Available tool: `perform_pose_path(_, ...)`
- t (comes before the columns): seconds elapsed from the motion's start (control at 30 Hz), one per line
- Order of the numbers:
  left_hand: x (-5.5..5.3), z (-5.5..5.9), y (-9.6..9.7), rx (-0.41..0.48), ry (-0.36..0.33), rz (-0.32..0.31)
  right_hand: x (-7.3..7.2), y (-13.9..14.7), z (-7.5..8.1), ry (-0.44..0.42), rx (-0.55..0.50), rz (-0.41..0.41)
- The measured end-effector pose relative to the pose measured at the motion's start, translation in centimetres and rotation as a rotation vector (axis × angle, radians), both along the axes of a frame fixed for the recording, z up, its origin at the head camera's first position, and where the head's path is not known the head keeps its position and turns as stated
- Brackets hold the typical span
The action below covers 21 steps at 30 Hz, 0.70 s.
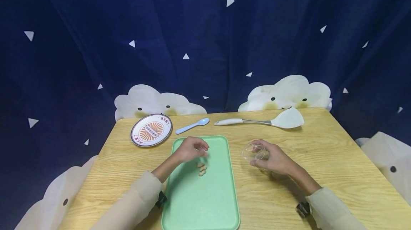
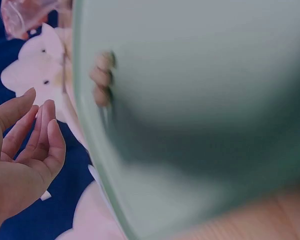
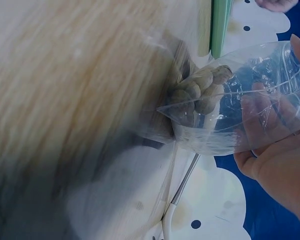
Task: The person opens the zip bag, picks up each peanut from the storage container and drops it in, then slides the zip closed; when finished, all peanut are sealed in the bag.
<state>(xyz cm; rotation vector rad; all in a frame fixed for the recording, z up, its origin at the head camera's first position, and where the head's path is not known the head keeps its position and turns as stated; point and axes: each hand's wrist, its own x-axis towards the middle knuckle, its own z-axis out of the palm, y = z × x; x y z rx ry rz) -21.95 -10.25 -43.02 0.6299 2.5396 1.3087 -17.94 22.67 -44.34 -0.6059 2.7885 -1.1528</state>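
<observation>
Over the upper part of the green tray hovers my left hand, its fingers loosely bent with nothing visible between them. Below it a few unshelled peanuts lie on the tray; the left wrist view shows the peanuts in a short row, apart from the hand. My right hand holds a clear plastic bag above the table, right of the tray. In the right wrist view, several peanuts sit at the bag's lower end, and the hand grips around its upper part.
Behind the tray lie a patterned white plate, a small blue spoon and a white-headed spatula. The wooden table ends at a dark blue curtain with cloud shapes.
</observation>
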Motion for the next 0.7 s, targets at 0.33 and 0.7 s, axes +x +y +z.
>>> perform_pose_path(0.33, 0.2, -1.8, -2.4, -0.079, -0.064, 0.012, -0.1, 0.0, -0.2, 0.002, -0.002, -0.005)
perform_pose_path(0.7, 0.8, -3.4, -2.2, -0.117, -0.041, -0.061, -0.1, -0.2, -0.3, -0.012, -0.004, -0.006)
